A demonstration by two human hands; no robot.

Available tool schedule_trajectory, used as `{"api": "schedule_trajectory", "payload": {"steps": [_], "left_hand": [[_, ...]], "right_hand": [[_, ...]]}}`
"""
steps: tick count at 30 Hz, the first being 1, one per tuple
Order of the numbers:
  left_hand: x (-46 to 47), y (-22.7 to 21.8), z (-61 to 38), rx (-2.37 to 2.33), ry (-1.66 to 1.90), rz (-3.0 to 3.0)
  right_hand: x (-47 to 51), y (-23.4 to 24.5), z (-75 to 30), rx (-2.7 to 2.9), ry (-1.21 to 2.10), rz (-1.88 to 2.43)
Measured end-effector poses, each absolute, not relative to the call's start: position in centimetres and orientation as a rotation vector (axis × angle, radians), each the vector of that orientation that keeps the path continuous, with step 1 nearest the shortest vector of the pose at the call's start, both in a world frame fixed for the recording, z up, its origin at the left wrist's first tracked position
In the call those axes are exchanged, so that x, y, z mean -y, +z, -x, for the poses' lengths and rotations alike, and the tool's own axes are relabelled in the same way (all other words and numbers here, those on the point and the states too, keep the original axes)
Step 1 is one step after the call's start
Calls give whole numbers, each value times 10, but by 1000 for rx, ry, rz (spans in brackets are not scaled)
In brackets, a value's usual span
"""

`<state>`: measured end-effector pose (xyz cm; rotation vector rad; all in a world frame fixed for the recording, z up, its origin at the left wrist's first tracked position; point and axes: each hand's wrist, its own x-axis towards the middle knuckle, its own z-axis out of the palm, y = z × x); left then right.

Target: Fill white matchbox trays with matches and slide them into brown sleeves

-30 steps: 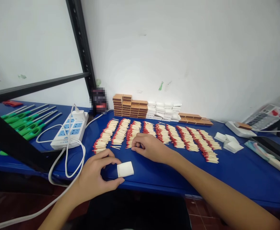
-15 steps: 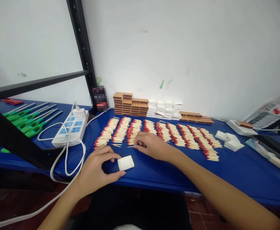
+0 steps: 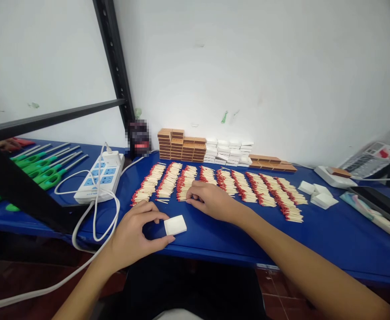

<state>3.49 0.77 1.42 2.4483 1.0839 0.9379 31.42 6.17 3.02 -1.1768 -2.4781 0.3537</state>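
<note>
Left hand (image 3: pixel 133 233): grip half-spread, holding white box (image 3: pixel 175 225) by edges. Right hand (image 3: pixel 211 202): curled at matches (image 3: pixel 187 178), can't tell if gripping.

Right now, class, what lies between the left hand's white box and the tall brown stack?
Match piles lie between the white box and the brown stack, in the head view.

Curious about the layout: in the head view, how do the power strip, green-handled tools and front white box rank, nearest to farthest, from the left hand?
1. Front white box: just right of the left hand.
2. Power strip: left, farther back.
3. Green-handled tools: farthest left.
</note>
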Motion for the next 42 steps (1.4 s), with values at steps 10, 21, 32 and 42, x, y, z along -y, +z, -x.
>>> {"api": "schedule_trajectory", "payload": {"steps": [10,21,32,42], "left_hand": [[-7,15,-35,-1086,908,-2429],[-8,13,-34,-1073,913,-2424],[-8,11,-33,-1061,927,-2426],[-8,11,-33,-1059,933,-2430]], "right_hand": [[-62,28,-315,2481,315,1123],[-61,26,-314,2474,278,1094],[-61,27,-313,2452,315,1130],[-60,29,-312,2466,312,1160]]}}
